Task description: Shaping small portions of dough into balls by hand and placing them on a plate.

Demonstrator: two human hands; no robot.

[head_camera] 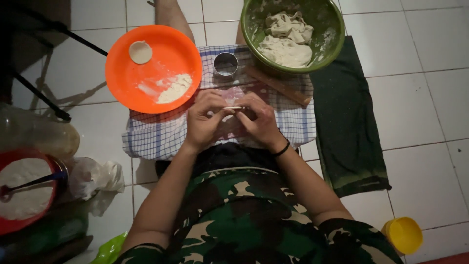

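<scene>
Fingers (229,108) of both hands pinch what seems a dough edge (233,107).

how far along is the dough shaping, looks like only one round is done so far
Done: one dough round lies on the orange plate beside a heap of flour. In hand: the left hand and right hand pinch a thin dough piece. Left: a large dough lump in the green bowl.

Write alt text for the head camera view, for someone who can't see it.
Seen from above, a person's left hand and right hand pinch a thin piece of dough together over a checked cloth. Beyond sit an orange plate with flour and a dough disc, a round metal cutter, and a green bowl of dough.
</scene>
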